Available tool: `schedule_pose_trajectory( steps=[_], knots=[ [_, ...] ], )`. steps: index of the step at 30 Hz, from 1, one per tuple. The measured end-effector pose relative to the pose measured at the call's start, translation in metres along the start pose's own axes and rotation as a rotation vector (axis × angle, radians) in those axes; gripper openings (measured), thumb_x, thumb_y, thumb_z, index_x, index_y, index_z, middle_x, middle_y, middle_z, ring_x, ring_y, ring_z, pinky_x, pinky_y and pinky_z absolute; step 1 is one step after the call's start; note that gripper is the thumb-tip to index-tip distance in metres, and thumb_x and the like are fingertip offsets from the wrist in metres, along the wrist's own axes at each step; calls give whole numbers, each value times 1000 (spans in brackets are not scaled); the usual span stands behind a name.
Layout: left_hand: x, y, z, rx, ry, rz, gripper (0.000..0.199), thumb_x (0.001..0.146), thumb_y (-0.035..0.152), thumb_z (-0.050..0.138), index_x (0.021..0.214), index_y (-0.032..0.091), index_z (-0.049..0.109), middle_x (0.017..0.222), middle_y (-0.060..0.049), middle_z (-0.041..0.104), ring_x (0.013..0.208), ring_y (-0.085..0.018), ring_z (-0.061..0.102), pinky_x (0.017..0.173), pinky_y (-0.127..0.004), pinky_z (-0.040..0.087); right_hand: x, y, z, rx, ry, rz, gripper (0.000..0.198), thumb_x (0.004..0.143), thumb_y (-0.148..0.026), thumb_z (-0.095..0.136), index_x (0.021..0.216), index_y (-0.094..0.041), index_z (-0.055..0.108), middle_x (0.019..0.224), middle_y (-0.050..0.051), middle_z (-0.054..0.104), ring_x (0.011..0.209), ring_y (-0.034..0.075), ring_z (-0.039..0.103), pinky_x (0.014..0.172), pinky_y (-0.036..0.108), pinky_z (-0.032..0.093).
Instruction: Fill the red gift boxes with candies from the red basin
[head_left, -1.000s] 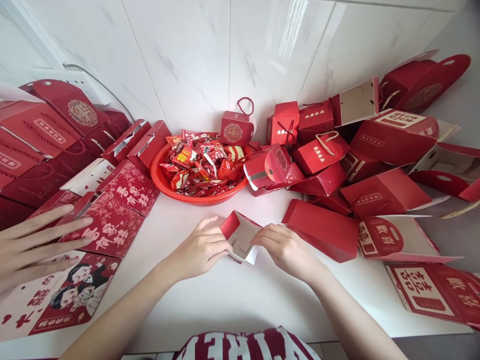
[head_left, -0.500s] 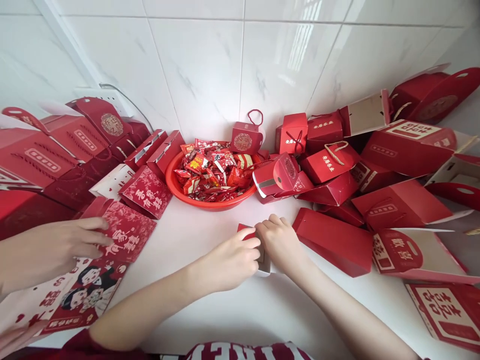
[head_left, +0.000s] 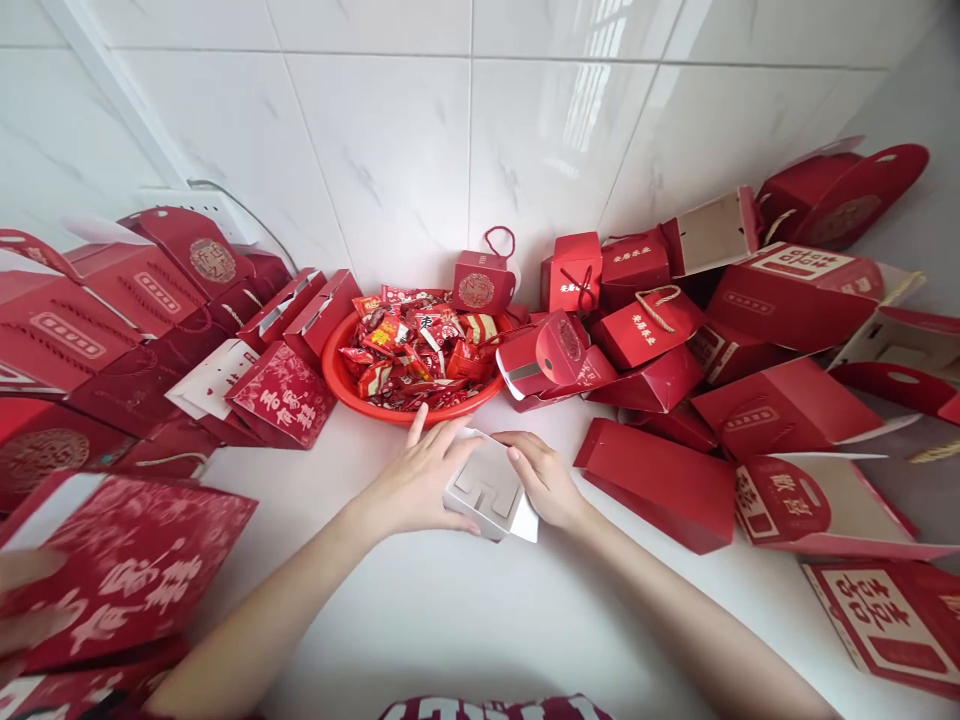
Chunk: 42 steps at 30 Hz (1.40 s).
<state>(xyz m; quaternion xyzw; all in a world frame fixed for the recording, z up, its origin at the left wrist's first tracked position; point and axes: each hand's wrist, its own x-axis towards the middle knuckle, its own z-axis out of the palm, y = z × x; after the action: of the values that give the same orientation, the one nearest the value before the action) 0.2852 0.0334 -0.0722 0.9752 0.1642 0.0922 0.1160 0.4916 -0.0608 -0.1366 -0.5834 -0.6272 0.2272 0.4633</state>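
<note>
A small carton [head_left: 486, 482] is between my two hands over the white table [head_left: 420, 620]; its pale face with interlocking flaps is turned up toward me. My left hand [head_left: 420, 480] grips the carton's left side, with the thumb along the lower edge and some fingers spread past the far corner. On the opposite side, my right hand [head_left: 544, 485] is closed on the edge, its thumb against the top rim. A pale flap sticks out at the lower right corner. Just beyond my left hand stands an orange-red basin [head_left: 420, 415] of wrapped sweets [head_left: 427, 345].
Several red gift boxes [head_left: 660, 480] are piled at right, with more bags and boxes [head_left: 150, 300] at left. Close on my left, another person's blurred hand [head_left: 30, 600] holds a red patterned bag [head_left: 142, 570]. Behind is a tiled wall [head_left: 375, 150].
The carton has turned so its pale flapped face points up, and my left fingers have spread around it. The other person's hand has lifted a red bag nearer, at the left.
</note>
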Motion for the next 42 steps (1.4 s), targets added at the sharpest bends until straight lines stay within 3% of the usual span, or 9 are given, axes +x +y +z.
schedule_pose_trajectory(
  steps=[6, 11, 14, 17, 21, 27, 33, 36, 42],
  knots=[
    [-11, -3, 52, -622, 52, -49, 114, 73, 56, 76, 156, 25, 4, 161, -21, 10, 148, -37, 18, 115, -56, 28, -9, 15, 29, 391, 139, 198, 69, 102, -54, 11, 107, -16, 67, 105, 11, 73, 93, 22, 70, 82, 35, 55],
    [-11, 4, 96, -973, 169, -72, 134, 69, 41, 83, 150, 32, -23, 158, -22, 17, 143, -35, 32, 105, -51, 45, -2, 16, 41, 549, 187, 392, 84, 94, -70, 11, 90, -15, 74, 89, 12, 75, 80, 24, 70, 75, 35, 56],
    [-11, -1, 99, -937, 167, -105, 133, 68, 32, 84, 151, 33, -20, 151, -19, 32, 137, -34, 41, 104, -54, 44, -3, 16, 38, 513, 218, 326, 76, 97, -66, 16, 99, -15, 72, 112, 15, 71, 96, 26, 68, 89, 40, 53],
    [-15, -9, 92, -798, 205, -134, 126, 72, 30, 79, 152, 31, -18, 147, -19, 36, 134, -33, 44, 105, -56, 42, -11, 20, 26, 381, 255, 26, 67, 95, -68, 23, 130, -21, 57, 148, 13, 45, 127, 28, 52, 106, 48, 41],
    [-25, -19, 70, -528, 170, -116, 129, 67, 45, 84, 156, 29, -9, 145, -18, 38, 134, -37, 41, 106, -58, 40, -20, 22, 13, 141, -120, -300, 84, 77, -82, 48, 135, -21, 50, 161, 17, 14, 147, 37, 18, 114, 54, 28],
    [-44, -18, -12, -12, 3, -33, 98, 71, 70, 68, 152, 28, 32, 154, -16, 32, 134, -40, 40, 106, -54, 39, -15, 16, 19, -23, -116, -265, 54, 79, -47, 71, 121, -21, 49, 157, 20, 19, 144, 33, 29, 109, 49, 37],
    [-14, -54, -88, 122, 294, -302, 32, 95, 40, 49, 107, 20, 71, 120, -7, 65, 111, -22, 61, 100, -31, 45, -13, 20, 24, -49, -131, -300, 64, 78, -45, 71, 131, -21, 43, 155, 21, 22, 143, 34, 29, 108, 50, 39],
    [24, -93, -91, 155, -52, -500, 31, 93, 32, 46, 99, 21, 74, 103, -3, 73, 93, -19, 68, 88, -26, 49, -13, 22, 23, -43, -137, -312, 65, 79, -46, 70, 132, -21, 42, 156, 21, 20, 144, 34, 27, 108, 49, 39],
    [79, -130, -55, 319, -141, -700, 32, 84, 37, 63, 99, 10, 71, 100, -16, 71, 94, -29, 67, 84, -39, 51, -12, 23, 24, -35, -144, -327, 67, 79, -46, 70, 134, -22, 40, 156, 18, 19, 144, 32, 26, 109, 47, 37]
  ],
)
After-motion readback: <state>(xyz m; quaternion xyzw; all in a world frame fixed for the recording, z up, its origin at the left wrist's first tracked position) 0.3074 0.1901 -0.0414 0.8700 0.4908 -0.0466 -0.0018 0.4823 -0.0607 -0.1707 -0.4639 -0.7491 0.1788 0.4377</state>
